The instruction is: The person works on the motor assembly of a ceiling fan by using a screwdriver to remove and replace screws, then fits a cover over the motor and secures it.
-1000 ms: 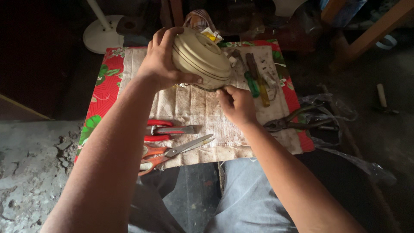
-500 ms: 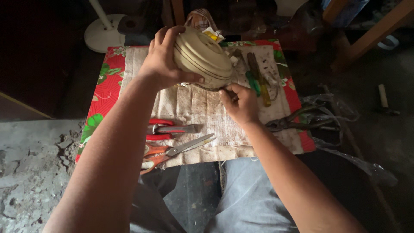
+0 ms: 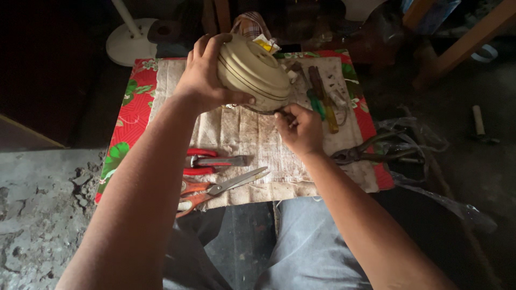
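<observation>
My left hand grips a round cream-coloured housing with ridged rings, held tilted above a dirty white cloth. My right hand is just below and to the right of the housing, fingers pinched on a thin dark wire or rod that runs under its lower edge. What the wire joins to is hidden by the housing.
On the cloth lie red-handled pliers, orange-handled scissors, and green and yellow screwdrivers. Dark pliers sit at the right edge. The cloth covers a red floral mat. A white stand base is behind.
The housing has shifted slightly and tilted in my left hand. My right hand stays pinched just under it.
</observation>
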